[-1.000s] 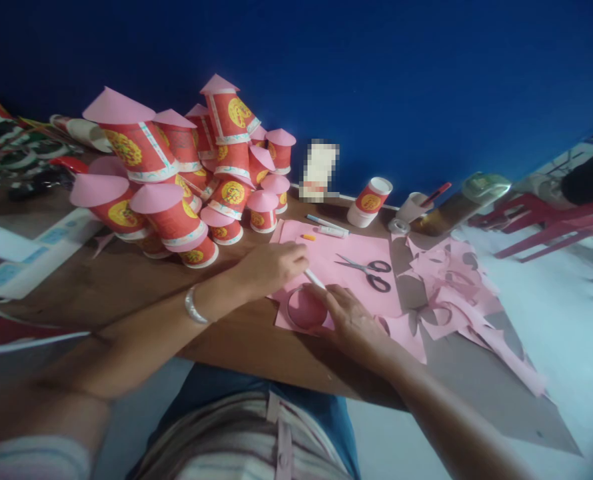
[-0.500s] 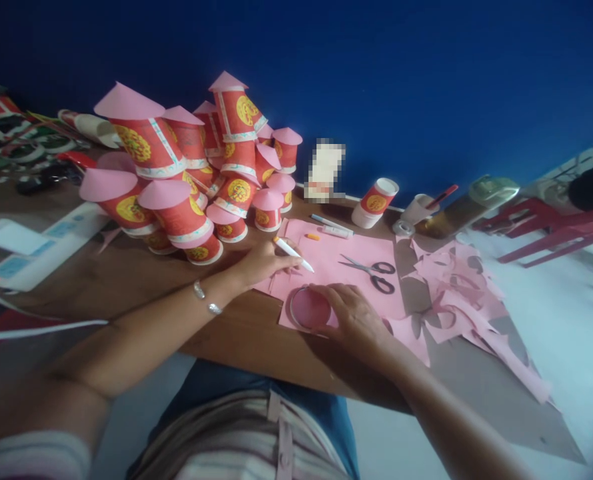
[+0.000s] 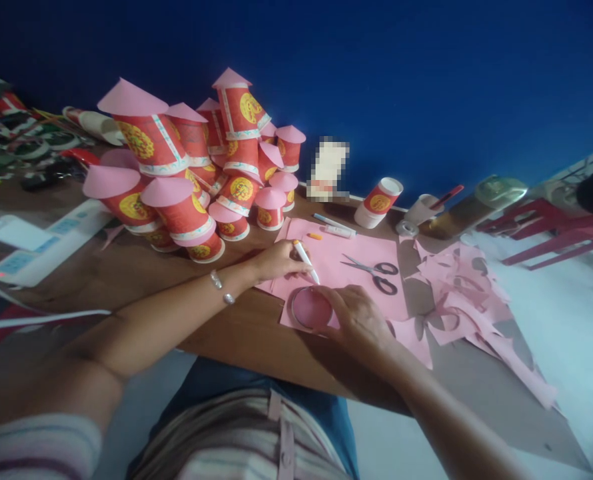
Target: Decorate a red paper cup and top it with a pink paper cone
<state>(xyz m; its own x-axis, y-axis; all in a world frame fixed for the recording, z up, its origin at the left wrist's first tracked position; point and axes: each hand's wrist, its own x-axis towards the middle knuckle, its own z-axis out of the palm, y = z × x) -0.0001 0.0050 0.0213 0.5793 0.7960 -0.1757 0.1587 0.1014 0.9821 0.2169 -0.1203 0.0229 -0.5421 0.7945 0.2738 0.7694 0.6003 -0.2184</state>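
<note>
My left hand [image 3: 285, 261] is closed around a white marker [image 3: 305, 259] with an orange end. Its lower tip points down at the far edge of a thin round ring [image 3: 292, 311], which lies flat on pink paper [image 3: 287, 321]. With thumb and fingers, my right hand [image 3: 359, 317] grips the ring's right side. Pink shows through the middle of the ring. Just beyond my hands, scissors [image 3: 374, 269] with dark handles rest on a pink sheet [image 3: 321, 250]. An orange cap [image 3: 315, 236] and another white marker [image 3: 340, 231] lie farther back on that sheet.
Red paper-cup lanterns [image 3: 239, 190] with pink cone tops are stacked at the left. A red cup [image 3: 379, 201], a small holder [image 3: 420, 209] and a bottle [image 3: 476, 200] stand at the back. Pink scraps [image 3: 456, 293] cover the table's right side. A white power strip [image 3: 51, 243] lies far left.
My left hand has moved right and toward me, bringing the marker's tip from above the paper to the ring's far edge. My right hand stays on the ring.
</note>
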